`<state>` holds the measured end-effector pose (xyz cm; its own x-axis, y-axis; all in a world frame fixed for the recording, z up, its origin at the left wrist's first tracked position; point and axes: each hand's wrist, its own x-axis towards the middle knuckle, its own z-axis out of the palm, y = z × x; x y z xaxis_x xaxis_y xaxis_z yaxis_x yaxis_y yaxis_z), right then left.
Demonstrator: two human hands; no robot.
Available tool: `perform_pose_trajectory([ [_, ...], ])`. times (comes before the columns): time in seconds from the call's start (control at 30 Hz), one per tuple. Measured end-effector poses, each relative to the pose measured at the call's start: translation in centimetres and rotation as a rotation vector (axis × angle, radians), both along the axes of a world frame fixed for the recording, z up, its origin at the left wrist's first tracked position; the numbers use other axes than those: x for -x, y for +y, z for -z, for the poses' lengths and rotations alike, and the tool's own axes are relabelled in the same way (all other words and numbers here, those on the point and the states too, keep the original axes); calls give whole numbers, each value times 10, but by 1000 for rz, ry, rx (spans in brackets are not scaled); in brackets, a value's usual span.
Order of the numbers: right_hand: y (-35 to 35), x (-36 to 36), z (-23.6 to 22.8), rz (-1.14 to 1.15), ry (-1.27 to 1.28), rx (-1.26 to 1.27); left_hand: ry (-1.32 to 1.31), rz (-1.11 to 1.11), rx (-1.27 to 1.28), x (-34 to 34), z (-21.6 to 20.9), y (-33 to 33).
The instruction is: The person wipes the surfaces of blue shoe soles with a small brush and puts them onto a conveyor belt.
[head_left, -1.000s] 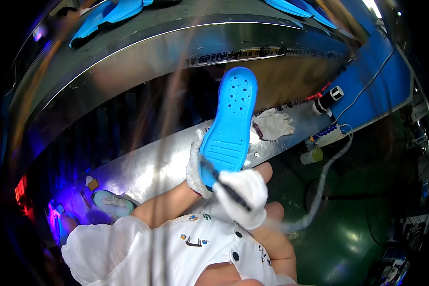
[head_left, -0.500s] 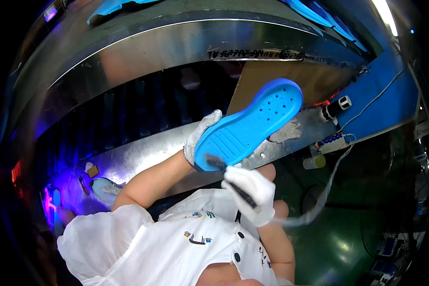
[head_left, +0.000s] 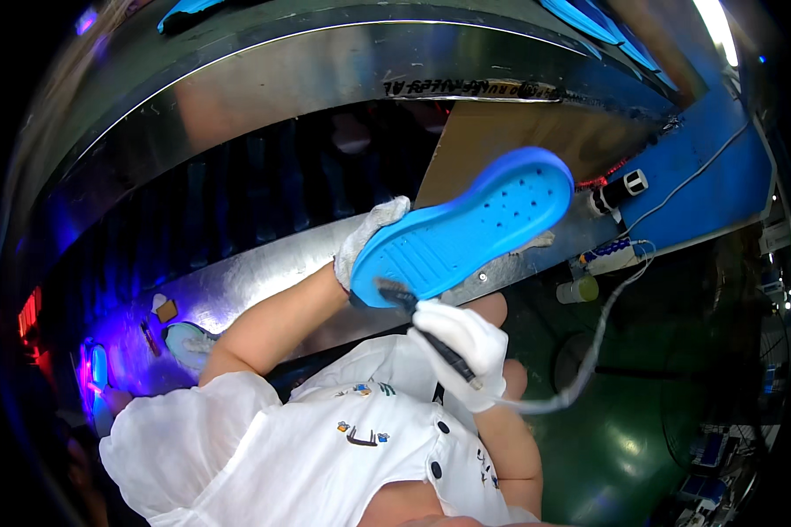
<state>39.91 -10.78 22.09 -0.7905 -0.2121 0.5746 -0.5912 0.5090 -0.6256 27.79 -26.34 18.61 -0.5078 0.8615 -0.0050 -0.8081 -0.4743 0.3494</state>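
2 gloved hands at work: the left hand grips the blue perforated foam shoe sole above the steel table while the right hand clasps a thin black-tipped brush tool at its heel — best short, light strokes, sole steady.

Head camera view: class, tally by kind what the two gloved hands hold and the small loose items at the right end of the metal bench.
Blue shoe sole, in the left hand: 1
Thin dark brush, in the right hand: 1
Yellow-green bottle: 1
Black cylinder with white cap: 1
Total: 4
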Motion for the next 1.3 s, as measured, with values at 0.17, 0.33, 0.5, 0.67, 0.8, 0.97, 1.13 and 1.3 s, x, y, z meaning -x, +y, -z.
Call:
perform_pose_trajectory([
  [0.17, 8, 8, 0, -72, -240, 205, 98, 21, 250, 17, 0, -5],
  [0.33, -4, 4, -25, -207, -171, -50, 577, -15, 432, 42, 12, -8],
  [0.5, 9, -3, -20, -170, -188, -399, 647, 75, 457, 54, 23, -4],
  [0.67, 15, 11, -16, -33, -8, -102, 993, -81, 303, 56, 13, -7],
  [0.8, 3, -8, -47, -63, -78, -521, 570, 71, 605, 72, 37, -20],
  [0.97, 20, 0, -35, -4, 1, -388, 544, 50, 832, 54, -14, -12],
  [1.13, 28, 3, -36, 7, 129, -355, 613, 38, 754, 58, -19, -15],
  [1.3, 30, -7, -52, -9, 107, -482, 547, -33, 764, 39, -54, -20],
])
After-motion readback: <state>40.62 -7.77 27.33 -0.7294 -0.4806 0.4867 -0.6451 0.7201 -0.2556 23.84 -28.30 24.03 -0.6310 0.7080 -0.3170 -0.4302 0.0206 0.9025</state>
